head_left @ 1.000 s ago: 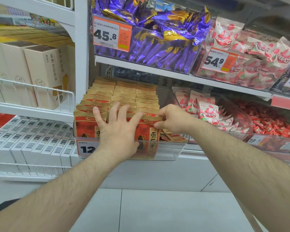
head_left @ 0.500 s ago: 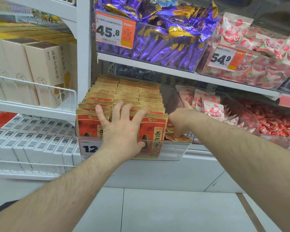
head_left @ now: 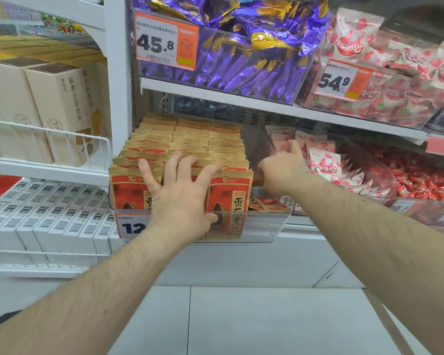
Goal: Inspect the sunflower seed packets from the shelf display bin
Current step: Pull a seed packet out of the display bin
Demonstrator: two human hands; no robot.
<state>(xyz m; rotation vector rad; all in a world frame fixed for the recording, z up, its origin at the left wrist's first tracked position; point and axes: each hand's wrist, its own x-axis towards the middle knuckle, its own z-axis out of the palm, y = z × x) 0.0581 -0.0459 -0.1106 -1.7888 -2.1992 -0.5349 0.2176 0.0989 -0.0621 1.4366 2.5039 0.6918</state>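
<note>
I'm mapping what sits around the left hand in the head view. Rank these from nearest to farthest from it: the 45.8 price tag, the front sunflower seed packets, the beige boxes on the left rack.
1. front sunflower seed packets: under the left hand, touching it.
2. 45.8 price tag: on the shelf above.
3. beige boxes: up and left, behind the wire rail, about as far as the tag; too close to call.

2 hands (head_left: 180, 201), 3 packet rows (head_left: 190, 139)

My feed was bright and evenly lit; glare streaked the purple wrappers (head_left: 241, 62), the right hand (head_left: 280, 170) smeared with motion blur, and shelf edges bowed outward.
</note>
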